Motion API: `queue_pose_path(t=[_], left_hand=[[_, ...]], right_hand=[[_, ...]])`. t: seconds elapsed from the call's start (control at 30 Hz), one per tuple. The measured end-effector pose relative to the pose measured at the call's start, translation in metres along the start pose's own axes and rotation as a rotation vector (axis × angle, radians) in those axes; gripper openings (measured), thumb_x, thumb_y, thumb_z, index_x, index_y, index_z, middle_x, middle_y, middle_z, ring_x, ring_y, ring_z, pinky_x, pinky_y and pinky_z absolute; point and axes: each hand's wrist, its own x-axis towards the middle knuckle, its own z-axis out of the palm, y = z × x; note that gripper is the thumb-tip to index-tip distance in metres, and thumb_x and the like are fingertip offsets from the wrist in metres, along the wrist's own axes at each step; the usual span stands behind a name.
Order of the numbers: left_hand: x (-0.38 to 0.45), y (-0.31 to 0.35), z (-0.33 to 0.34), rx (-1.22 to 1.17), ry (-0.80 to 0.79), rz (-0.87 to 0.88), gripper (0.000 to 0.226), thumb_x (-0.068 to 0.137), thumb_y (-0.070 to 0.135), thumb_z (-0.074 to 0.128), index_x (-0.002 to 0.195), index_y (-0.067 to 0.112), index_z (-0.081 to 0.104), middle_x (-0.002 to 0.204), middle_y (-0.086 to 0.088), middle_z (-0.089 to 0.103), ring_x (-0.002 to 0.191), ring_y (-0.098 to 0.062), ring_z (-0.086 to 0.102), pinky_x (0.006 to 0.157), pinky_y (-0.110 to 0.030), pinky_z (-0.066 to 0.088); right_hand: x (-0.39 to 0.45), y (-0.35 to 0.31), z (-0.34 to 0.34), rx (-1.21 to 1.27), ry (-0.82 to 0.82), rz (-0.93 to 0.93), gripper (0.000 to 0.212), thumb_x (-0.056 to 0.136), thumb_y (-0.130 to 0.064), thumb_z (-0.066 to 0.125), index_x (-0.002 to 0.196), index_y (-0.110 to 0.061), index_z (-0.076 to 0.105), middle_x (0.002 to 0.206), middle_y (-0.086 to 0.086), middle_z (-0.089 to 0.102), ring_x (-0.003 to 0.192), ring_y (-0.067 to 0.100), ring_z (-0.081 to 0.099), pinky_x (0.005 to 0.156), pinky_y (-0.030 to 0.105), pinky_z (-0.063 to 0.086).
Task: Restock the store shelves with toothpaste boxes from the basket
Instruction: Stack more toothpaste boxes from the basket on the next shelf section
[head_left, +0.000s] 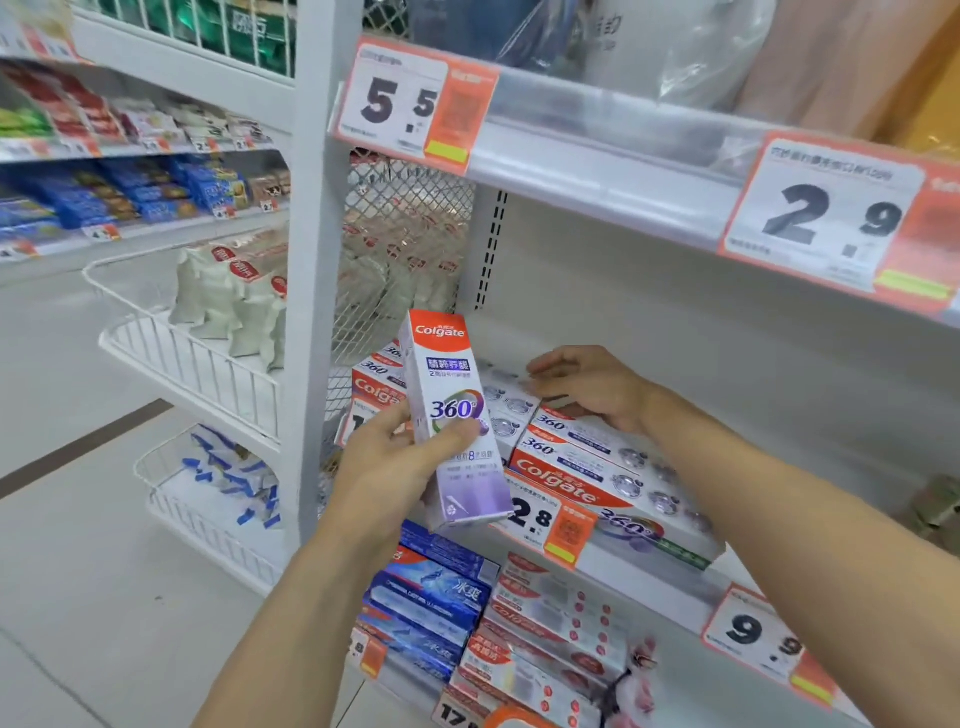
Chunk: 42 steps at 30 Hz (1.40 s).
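Observation:
My left hand (387, 460) grips a white and purple toothpaste box (454, 415) with a red top, held upright in front of the middle shelf (660, 584). My right hand (587, 384) rests palm down, fingers relaxed, on a stack of white toothpaste boxes (587, 457) lying flat on that shelf. More red and white boxes (376, 387) stand behind the held box at the shelf's left end. The basket is not in view.
The shelf below holds blue toothpaste boxes (431, 608) and red and white ones (550, 623). The upper shelf (597, 166) carries price tags and bagged goods. The middle shelf's right part (779, 415) is bare. Left, wire baskets (192, 358) hold white bags beside the aisle floor.

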Motion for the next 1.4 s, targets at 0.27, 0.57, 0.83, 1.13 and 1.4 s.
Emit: queue_pose_path(t=[0.27, 0.57, 0.83, 1.13, 1.4], left_hand=[[0.006, 0.003, 0.017, -0.163, 0.004, 0.001, 0.044, 0.077, 0.013, 0.079, 0.117, 0.013, 0.061, 0.095, -0.005, 0.078, 0.080, -0.021, 0.076, 0.056, -0.030, 0.056], [0.000, -0.004, 0.054, -0.246, 0.022, 0.191, 0.045, 0.088, 0.009, 0.072, 0.129, 0.012, 0.055, 0.111, -0.010, 0.074, 0.087, -0.014, 0.074, 0.060, -0.026, 0.057], [-0.012, 0.003, 0.072, 0.043, 0.189, 0.334, 0.047, 0.080, 0.030, 0.082, 0.118, 0.014, 0.058, 0.098, 0.004, 0.073, 0.083, -0.002, 0.072, 0.072, -0.022, 0.059], [-0.013, 0.018, 0.082, -0.463, 0.091, 0.148, 0.021, 0.092, 0.018, 0.066, 0.102, 0.000, 0.065, 0.086, -0.014, 0.072, 0.072, -0.021, 0.071, 0.063, -0.033, 0.060], [-0.001, 0.011, 0.056, -0.266, -0.040, 0.129, 0.041, 0.078, 0.024, 0.074, 0.111, 0.003, 0.066, 0.107, -0.020, 0.074, 0.088, -0.023, 0.074, 0.074, -0.031, 0.061]], right_hand=[[-0.027, -0.026, 0.001, 0.033, 0.219, -0.257, 0.017, 0.091, -0.009, 0.070, 0.108, -0.005, 0.069, 0.108, 0.019, 0.071, 0.083, 0.020, 0.070, 0.075, 0.038, 0.059], [-0.100, -0.022, 0.019, 0.201, -0.287, -0.179, 0.038, 0.097, -0.024, 0.059, 0.134, -0.020, 0.054, 0.125, 0.013, 0.069, 0.107, 0.030, 0.066, 0.095, 0.049, 0.049], [-0.119, -0.004, 0.018, -0.122, 0.082, -0.553, 0.048, 0.088, -0.014, 0.076, 0.132, -0.018, 0.058, 0.117, -0.008, 0.073, 0.107, 0.004, 0.068, 0.094, 0.025, 0.053], [-0.143, -0.012, 0.007, -0.073, 0.020, -0.395, 0.048, 0.075, -0.042, 0.084, 0.118, -0.026, 0.068, 0.114, -0.004, 0.071, 0.103, 0.011, 0.069, 0.092, 0.033, 0.057], [-0.141, -0.002, -0.018, 0.125, 0.019, -0.222, 0.063, 0.059, -0.022, 0.087, 0.118, -0.014, 0.067, 0.108, 0.012, 0.073, 0.083, 0.021, 0.067, 0.072, 0.036, 0.056]])
